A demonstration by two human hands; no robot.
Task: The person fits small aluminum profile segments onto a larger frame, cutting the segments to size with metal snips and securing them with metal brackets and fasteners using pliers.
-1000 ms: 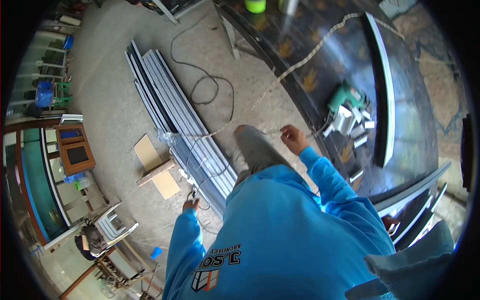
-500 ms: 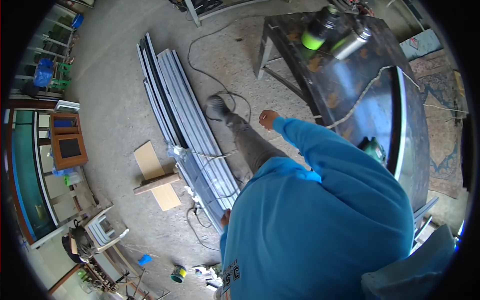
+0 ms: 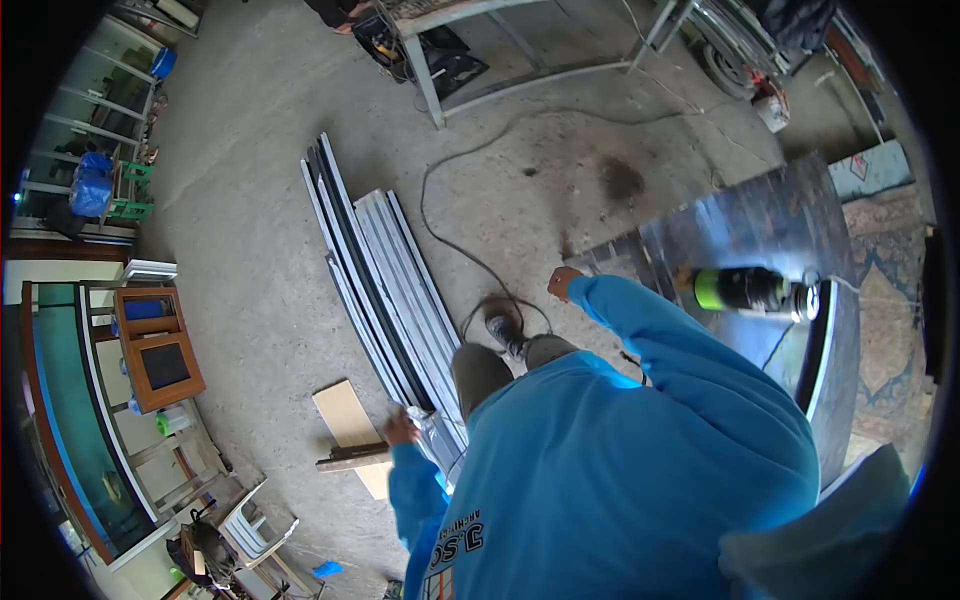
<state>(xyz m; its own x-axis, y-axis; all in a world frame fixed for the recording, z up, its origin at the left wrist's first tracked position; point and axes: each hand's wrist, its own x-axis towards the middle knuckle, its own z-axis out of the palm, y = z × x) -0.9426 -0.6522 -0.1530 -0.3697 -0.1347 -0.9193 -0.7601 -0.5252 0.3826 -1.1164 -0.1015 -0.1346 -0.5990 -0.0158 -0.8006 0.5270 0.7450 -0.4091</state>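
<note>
My right hand [image 3: 564, 284], fingers curled in with nothing showing in them, hangs near the corner of a dark metal-topped table [image 3: 690, 225]. Lower down on the other side is my left hand [image 3: 402, 428], smeared by motion. It overlaps the plastic-wrapped end [image 3: 432, 430] of a bundle of long grey metal profiles [image 3: 410, 270] on the floor. Beside that hand lie a light board [image 3: 346, 412] and a darker wood piece [image 3: 352, 458] across it. A black and green bottle [image 3: 735, 289] and a silver bottle [image 3: 806, 298] stand on the table.
A dark cable [image 3: 428, 190] snakes over the concrete floor near my shoe [image 3: 504, 332]. Ahead are a metal-legged bench [image 3: 430, 85] and a black open case [image 3: 450, 70]. At the left stand a wooden cabinet [image 3: 160, 350] and a white plastic chair [image 3: 250, 530].
My view has shifted forward along the profiles, and the bench ahead shows more. My left hand has swung out from my side. The bottles appear lower in view.
</note>
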